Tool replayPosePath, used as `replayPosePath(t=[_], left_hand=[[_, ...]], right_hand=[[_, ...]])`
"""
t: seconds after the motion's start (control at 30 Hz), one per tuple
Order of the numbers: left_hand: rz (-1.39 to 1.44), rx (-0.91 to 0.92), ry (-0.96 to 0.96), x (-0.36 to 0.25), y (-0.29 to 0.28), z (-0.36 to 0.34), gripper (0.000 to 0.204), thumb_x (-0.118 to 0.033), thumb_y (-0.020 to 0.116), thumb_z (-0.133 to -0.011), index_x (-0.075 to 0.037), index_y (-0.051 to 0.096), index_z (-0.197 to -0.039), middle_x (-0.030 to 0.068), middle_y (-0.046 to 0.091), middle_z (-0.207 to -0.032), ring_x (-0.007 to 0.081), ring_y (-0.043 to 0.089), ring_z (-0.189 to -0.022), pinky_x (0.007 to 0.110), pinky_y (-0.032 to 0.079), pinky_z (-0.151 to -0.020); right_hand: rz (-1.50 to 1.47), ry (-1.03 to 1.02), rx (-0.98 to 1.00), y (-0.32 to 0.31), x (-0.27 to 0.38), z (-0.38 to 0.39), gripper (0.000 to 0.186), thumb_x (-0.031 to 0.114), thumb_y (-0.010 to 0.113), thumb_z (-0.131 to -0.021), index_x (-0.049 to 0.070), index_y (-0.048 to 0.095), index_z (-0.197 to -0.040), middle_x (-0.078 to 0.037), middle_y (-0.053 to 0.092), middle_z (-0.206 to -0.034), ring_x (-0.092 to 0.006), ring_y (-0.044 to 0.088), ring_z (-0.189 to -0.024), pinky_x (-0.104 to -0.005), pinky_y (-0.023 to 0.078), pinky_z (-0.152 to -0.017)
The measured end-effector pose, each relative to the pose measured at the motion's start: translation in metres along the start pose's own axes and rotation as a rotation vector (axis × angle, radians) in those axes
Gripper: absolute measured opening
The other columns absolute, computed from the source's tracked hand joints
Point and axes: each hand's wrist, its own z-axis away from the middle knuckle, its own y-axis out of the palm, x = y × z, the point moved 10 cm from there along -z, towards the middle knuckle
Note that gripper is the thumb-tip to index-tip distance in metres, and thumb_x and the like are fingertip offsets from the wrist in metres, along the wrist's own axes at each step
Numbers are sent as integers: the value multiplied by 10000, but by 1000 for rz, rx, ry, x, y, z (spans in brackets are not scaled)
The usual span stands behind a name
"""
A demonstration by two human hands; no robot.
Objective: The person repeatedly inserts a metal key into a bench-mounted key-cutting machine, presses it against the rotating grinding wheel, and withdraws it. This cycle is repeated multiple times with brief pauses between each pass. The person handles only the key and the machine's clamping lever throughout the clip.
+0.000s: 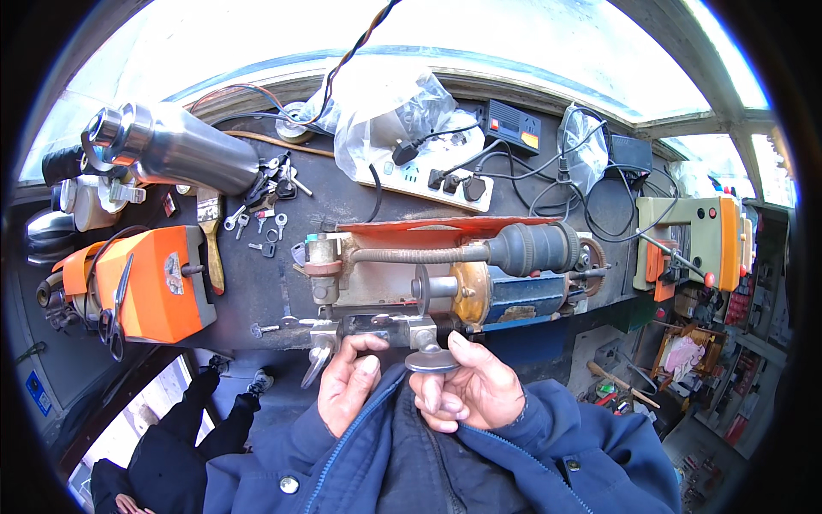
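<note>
A key-cutting machine [469, 300] with a flexible shaft and grey motor lies along the bench's front edge. My right hand [467, 385] is closed at the round metal disc knob [432, 361] of its right clamp, thumb against the disc and fingers curled below. My left hand [349, 385] has its fingers curled at the front edge, just right of the left clamp's knob [318, 364]; whatever they may hold is hidden. A small key [264, 329] lies left of that clamp.
Orange machine [154, 291] with scissors [120, 308], brush [211, 240], steel flask [193, 154], scattered keys [244, 221], power strip [428, 182] with cables fill the bench. A second machine [685, 244] stands right. Another person's dark-clad legs [188, 411] show below left.
</note>
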Motion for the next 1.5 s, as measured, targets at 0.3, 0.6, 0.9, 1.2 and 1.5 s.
replayPosePath(t=[0.3,0.6,0.9,1.2,1.5], left_hand=[[-43,-12,-19,-4,4,1,445,-165,485,-1040,-25,358,-1443,-59,450,-712,8,367,-644,193,286,-601],[-33,7,40,-14,12,-5,607,-161,529,-1004,-27,236,-1519,-37,409,-709,35,350,-628,202,291,-613],[-28,-46,91,-23,16,-17,614,-216,541,-1006,-37,246,-1513,-21,451,-718,25,341,-589,195,259,-567],[125,1,15,-16,18,-27,484,-250,528,-1020,-72,358,-1436,-18,485,-760,18,324,-558,183,238,-523],[228,4,-11,-12,21,-32,323,-230,481,-1056,-109,447,-1353,-34,468,-792,7,318,-564,171,245,-511]], right_hand=[[14,6,-21,-2,0,0,515,401,368,-1065,-58,590,-1141,-131,675,-835,-94,416,-520,-283,440,-518],[24,5,-76,-1,3,0,506,374,377,-1062,-73,578,-1183,-124,673,-810,-94,414,-507,-284,435,-508],[68,44,-66,0,4,-4,555,394,387,-1041,-80,662,-950,-85,606,-696,-96,392,-490,-284,422,-506],[84,82,-130,1,3,-3,601,418,399,-1027,-73,677,-818,-40,489,-630,-96,381,-479,-284,413,-504],[73,84,-126,6,3,-4,603,426,380,-1028,-49,666,-790,-9,417,-619,-95,360,-471,-280,402,-487]])
